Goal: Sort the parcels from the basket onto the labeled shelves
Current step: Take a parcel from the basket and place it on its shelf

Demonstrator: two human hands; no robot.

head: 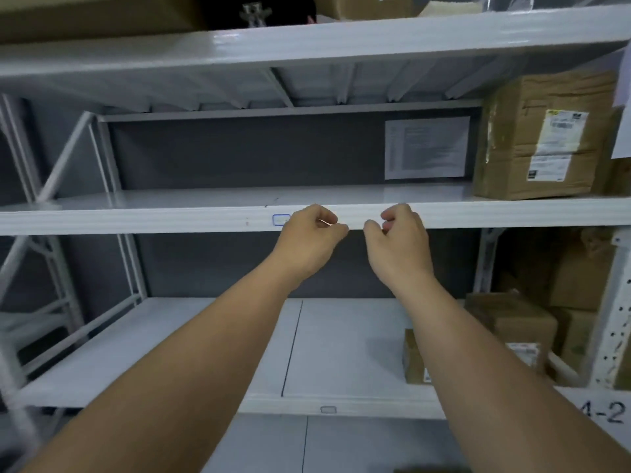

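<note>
My left hand (309, 238) and my right hand (401, 240) are raised side by side in front of the middle shelf's front edge (170, 218). The fingers of both are curled in toward the thumbs, and no parcel is in either. A small blue-framed label holder (280, 220) on that edge sits just left of my left hand. A taped brown parcel (546, 138) with a shipping label stands at the right end of the middle shelf. The basket is out of view.
The lower shelf (205, 336) carries brown boxes (512, 322) at its right end, with a small box (415, 360) in front, and its beam reads "4-2" (604, 413). A printed sheet (426, 148) hangs on the back wall. Cardboard boxes (102, 15) sit on the top shelf.
</note>
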